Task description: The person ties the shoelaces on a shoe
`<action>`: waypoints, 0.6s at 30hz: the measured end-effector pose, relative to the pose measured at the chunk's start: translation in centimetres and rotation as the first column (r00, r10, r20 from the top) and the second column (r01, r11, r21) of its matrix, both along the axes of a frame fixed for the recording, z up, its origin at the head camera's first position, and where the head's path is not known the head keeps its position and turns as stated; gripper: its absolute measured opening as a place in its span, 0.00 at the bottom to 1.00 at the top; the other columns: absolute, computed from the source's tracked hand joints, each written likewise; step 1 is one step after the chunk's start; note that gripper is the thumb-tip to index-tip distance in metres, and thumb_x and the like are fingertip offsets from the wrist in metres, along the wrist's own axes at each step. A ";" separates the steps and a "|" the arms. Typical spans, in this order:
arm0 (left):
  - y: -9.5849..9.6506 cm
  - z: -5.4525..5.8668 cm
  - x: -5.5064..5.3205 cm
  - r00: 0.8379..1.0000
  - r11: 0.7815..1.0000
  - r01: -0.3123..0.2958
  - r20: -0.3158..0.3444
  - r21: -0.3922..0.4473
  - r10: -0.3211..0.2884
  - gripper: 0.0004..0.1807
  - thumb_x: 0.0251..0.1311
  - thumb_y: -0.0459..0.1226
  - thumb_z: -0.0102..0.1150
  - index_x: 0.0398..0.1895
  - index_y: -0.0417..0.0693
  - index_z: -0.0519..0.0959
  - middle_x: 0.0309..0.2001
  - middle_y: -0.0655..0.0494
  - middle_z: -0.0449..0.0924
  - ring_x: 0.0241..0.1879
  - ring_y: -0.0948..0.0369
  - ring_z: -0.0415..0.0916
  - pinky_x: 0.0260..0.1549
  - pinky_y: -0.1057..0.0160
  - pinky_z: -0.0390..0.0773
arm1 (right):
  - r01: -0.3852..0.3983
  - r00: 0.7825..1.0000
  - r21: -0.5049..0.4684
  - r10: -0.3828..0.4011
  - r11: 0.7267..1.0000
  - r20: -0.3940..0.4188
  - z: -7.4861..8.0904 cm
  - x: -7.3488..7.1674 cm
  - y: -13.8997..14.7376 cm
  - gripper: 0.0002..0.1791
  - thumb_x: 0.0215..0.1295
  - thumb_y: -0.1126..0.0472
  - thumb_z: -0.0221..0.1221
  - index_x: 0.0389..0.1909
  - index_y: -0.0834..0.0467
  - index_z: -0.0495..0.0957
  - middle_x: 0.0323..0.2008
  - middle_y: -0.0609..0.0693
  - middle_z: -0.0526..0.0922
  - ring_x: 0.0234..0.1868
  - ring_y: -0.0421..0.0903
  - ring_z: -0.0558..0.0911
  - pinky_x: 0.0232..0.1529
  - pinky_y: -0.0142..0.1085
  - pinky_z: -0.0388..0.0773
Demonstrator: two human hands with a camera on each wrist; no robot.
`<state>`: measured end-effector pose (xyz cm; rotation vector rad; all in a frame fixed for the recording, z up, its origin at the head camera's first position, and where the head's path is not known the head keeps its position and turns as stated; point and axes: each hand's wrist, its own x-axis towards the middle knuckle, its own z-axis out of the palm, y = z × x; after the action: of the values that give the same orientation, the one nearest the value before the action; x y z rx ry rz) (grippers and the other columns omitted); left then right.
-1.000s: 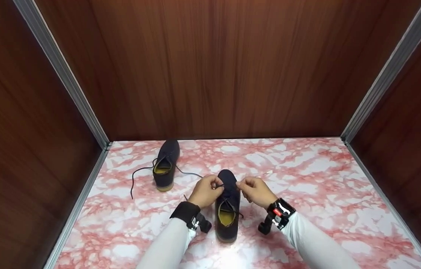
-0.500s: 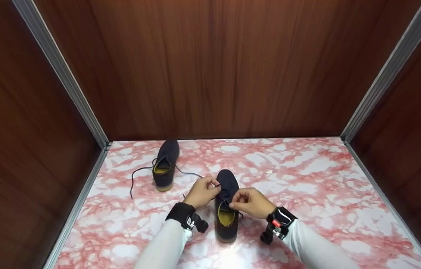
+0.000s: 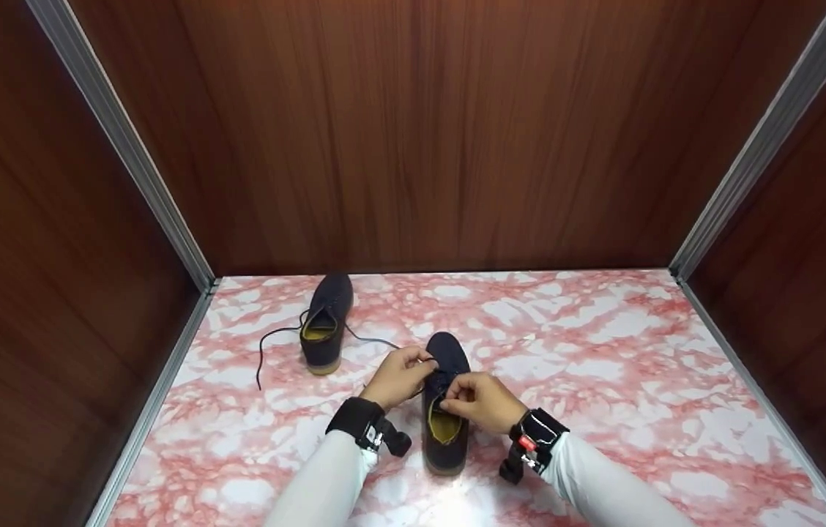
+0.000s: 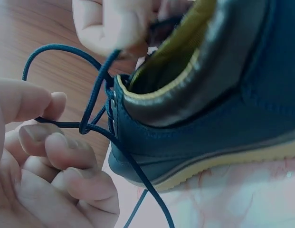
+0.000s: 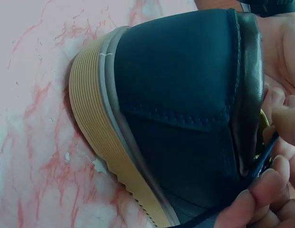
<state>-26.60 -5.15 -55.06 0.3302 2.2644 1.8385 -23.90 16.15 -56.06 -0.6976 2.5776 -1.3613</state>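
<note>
Navy lace-up shoe (image 3: 447,445) sits lower centre in the head view, left hand (image 3: 400,377) and right hand (image 3: 485,402) over its two sides, both pinching the dark-blue lace (image 4: 96,90). Good work here, I'd judge, wants a light left pinch, so the loop (image 4: 54,46) keeps its shape, and an even right pull.

Dark navy lace-up shoes (image 3: 336,294) (image 3: 446,455) with yellow lining and tan ridged soles: two. Bare hands: one left hand (image 3: 397,379), one right hand (image 3: 489,402). Loose dark cord lace lengths (image 3: 281,330) (image 3: 369,339) at the farther shoe: two. White sleeves (image 3: 325,476) (image 3: 607,483): two. Black wrist straps (image 3: 351,417) (image 3: 543,424): two, each carrying one small black camera (image 3: 397,443) (image 3: 511,471). Red-and-white marbled surface (image 3: 589,366): one. Brown wood-grain wall panels (image 3: 413,132) (image 3: 39,293) (image 3: 808,256): three. Upright grey metal corner profiles (image 3: 124,146) (image 3: 758,139): two.
</note>
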 end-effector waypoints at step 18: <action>-0.4 0.1 0.3 0.999 0.993 0.010 -0.042 -0.117 -0.015 0.21 0.61 0.44 0.72 0.22 0.51 0.68 0.18 0.66 0.64 0.20 0.67 0.64 0.22 0.70 0.63 | 0.034 0.994 -0.059 -0.028 0.998 0.102 0.8 -0.4 1.2 0.05 0.67 0.64 0.68 0.35 0.61 0.81 0.26 0.56 0.85 0.18 0.45 0.79 0.19 0.32 0.79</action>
<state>-26.29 -5.52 -54.92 0.3668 2.3798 1.6999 -24.25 17.36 -55.27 -0.5842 2.4881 -1.4502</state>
